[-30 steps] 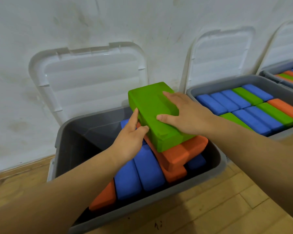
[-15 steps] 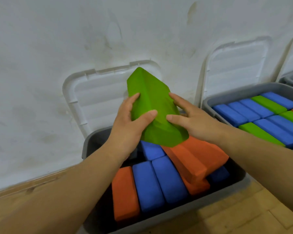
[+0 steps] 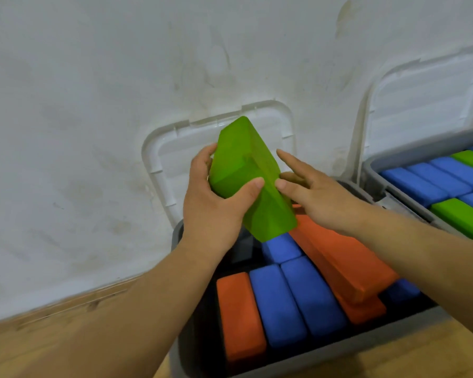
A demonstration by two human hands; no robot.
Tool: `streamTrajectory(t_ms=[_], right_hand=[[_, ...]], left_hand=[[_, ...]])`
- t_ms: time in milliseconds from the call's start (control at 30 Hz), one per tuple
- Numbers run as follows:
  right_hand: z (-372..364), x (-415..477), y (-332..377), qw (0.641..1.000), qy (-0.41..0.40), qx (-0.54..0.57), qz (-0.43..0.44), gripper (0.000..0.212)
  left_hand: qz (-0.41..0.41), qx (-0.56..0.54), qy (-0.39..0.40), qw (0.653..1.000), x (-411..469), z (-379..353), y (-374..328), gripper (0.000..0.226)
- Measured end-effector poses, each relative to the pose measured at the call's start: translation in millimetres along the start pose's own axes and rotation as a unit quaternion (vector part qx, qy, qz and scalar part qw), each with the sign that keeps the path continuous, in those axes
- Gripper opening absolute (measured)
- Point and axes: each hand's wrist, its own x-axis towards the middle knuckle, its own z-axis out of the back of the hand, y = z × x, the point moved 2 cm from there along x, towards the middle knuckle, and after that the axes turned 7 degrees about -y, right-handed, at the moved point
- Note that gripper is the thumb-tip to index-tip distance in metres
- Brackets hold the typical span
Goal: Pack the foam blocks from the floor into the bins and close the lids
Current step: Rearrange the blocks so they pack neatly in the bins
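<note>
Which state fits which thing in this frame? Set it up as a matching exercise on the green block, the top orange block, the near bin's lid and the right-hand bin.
Things:
1. green block
2. top orange block
3. near bin's lid
4. right-hand bin

States:
A. open, leaning on the wall
B. tilted, in the grip of the left hand
C. lies slanted, not flat
D. packed flat and even

Pairs: 1-B, 2-C, 3-A, 4-D
</note>
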Motion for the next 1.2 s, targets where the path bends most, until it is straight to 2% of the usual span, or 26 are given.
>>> streamTrajectory(t_ms=[67,167,267,333,433,500,567,633,667,733,833,967,1100,1200], right_hand=[[-7.2,4.8,-4.1,1.0,-0.003,-0.015,0.018,0.06],[-14.2,7.5,-10.7,0.999,0.01,-0.044,0.028,0.067],[-15.8,4.1,-15.0,0.997,0.032,-0.062,0.022,0.047],[-13.8,0.7,-18.5,0.995,0.057,-0.085,0.021,0.046],[-4.6,4.4,-20.9,0.974,0.048,-0.218,0.027,0.054],[3.7,8.6,-24.9,0.942,0.025,-0.332,0.038,0.057],[11.3,13.3,-40.0,0.874,0.034,-0.481,0.059,0.068],[16.6,12.1,-59.6,0.812,0.063,-0.58,0.0,0.078],[19.2,10.2,-69.9,0.797,0.078,-0.597,-0.041,0.081],[23.1,6.6,-81.6,0.795,0.089,-0.596,-0.068,0.08],[23.2,7.6,-82.8,0.8,0.084,-0.591,-0.058,0.078],[22.0,8.3,-84.3,0.798,0.075,-0.596,-0.052,0.079],[23.2,8.7,-87.1,0.796,0.074,-0.599,-0.052,0.08],[23.0,7.6,-88.1,0.794,0.074,-0.601,-0.053,0.081]], left_hand=[[0.006,0.009,-0.015,1.0,1.6,5.5,0.9,0.085],[0.005,0.048,-0.003,0.999,0.4,9.7,4.9,0.095],[-0.007,0.087,0.032,0.996,-2.0,9.6,12.3,0.104],[-0.008,0.105,0.03,0.994,1.1,10.7,14.5,0.095],[-0.021,0.13,0.004,0.991,12.9,16.0,13.0,0.074],[-0.025,0.159,0.012,0.987,21.0,18.9,13.0,0.066],[-0.023,0.198,0.036,0.979,25.6,19.6,16.4,0.059],[-0.021,0.238,0.063,0.969,26.6,18.7,20.8,0.056],[-0.021,0.261,0.079,0.962,26.4,17.9,24.2,0.056],[-0.017,0.31,0.116,0.943,25.7,15.1,29.4,0.056],[0.008,0.363,0.165,0.917,23.8,10.4,39.9,0.059],[0.058,0.368,0.248,0.894,16.8,0.5,58.1,0.078],[0.085,0.383,0.267,0.88,17.1,-8.1,64.6,0.097],[0.1,0.366,0.241,0.893,21.4,-6.4,70.8,0.094]])
